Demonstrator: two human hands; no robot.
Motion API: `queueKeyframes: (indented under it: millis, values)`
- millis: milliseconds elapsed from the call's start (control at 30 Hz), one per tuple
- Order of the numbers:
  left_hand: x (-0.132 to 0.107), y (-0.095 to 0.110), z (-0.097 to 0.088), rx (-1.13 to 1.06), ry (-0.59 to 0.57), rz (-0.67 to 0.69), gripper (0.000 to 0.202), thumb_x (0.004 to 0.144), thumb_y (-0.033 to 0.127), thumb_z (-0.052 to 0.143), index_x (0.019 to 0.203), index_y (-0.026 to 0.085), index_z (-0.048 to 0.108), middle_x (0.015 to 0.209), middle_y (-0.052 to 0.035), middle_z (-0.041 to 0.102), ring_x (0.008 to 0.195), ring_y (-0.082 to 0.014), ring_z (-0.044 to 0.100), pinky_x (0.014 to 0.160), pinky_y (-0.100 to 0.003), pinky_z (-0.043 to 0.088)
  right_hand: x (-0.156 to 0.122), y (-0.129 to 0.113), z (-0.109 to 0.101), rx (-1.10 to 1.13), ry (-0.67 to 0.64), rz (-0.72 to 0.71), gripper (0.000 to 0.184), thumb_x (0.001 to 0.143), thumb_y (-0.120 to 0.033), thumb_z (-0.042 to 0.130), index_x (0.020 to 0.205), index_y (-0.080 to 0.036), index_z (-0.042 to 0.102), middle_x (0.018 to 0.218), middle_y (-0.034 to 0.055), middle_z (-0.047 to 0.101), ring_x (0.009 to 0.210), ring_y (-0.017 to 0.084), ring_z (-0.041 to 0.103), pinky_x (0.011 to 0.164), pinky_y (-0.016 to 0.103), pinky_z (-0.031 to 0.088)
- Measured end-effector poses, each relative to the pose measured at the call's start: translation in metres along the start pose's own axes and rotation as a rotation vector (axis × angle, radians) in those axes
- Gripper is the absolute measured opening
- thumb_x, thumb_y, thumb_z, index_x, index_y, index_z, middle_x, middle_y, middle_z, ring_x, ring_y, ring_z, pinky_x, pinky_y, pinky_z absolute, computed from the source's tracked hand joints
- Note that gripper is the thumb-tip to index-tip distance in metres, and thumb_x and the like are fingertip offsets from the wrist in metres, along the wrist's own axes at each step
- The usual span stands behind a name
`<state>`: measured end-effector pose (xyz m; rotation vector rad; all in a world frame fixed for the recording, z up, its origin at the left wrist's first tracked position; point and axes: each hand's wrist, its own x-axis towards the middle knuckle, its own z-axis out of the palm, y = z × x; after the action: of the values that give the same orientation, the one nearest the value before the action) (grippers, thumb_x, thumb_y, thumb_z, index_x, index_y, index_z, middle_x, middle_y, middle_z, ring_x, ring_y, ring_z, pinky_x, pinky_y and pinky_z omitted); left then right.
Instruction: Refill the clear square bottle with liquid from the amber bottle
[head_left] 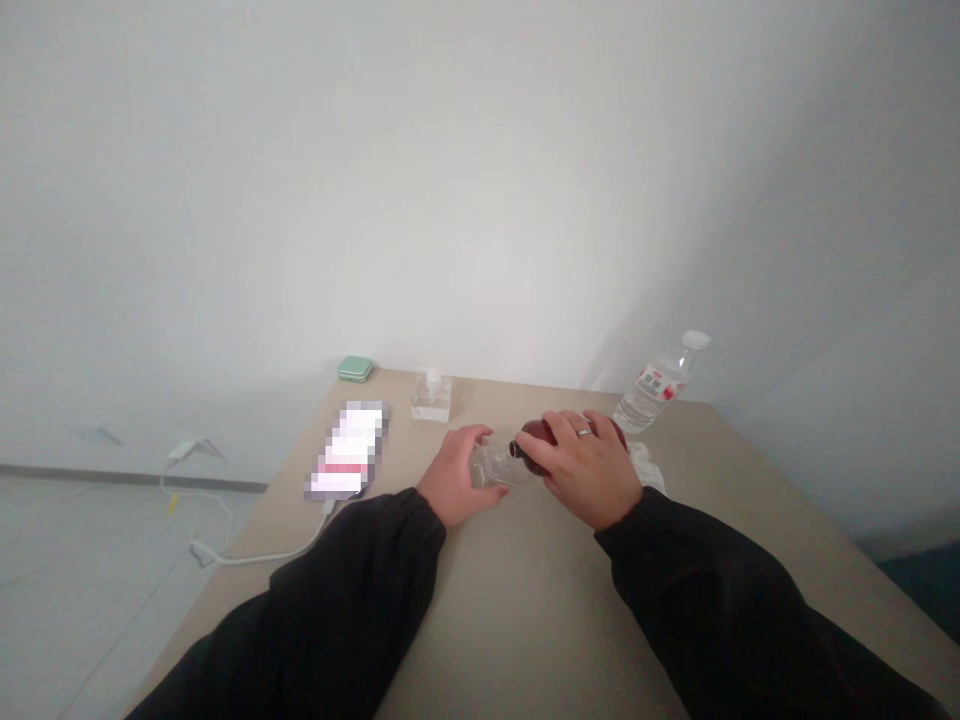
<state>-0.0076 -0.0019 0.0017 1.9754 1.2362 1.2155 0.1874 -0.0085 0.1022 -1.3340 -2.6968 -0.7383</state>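
My left hand (460, 477) is curled around a small clear container (495, 463), with thumb and fingers on either side of it. My right hand (589, 462) grips a dark reddish-brown bottle (538, 436) from above. The bottle lies tipped nearly on its side, its narrow dark neck pointing left at the clear container. Whether the neck touches the container, or anything flows from it, I cannot tell. Much of the bottle's body is hidden under my right fingers, one of which wears a ring.
Behind my right hand stands a labelled water bottle (651, 388) with a white cap. Something white and crumpled (646, 468) lies beside my right wrist. On the left are a phone (349, 450) on a white cable (281, 553), a green case (355, 369) and a clear square bottle (432, 398) near the wall.
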Motion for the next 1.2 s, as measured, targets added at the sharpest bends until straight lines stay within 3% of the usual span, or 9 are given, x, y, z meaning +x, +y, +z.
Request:
queueKeyframes:
  millis: [1200]
  values:
    - [0.001,0.006,-0.002,-0.011,0.021,0.000,0.071,0.058,0.024,0.078,0.121,0.017,0.047,0.111,-0.0102,0.055,0.105,-0.0282,0.053,0.097,-0.048,0.043,0.006,0.000,-0.014,-0.065,-0.007,-0.057,0.020,0.093,-0.027,0.045,0.103,-0.028,0.063,0.099,0.0094,0.060,0.094,0.025,0.047,0.084,0.042,0.023]
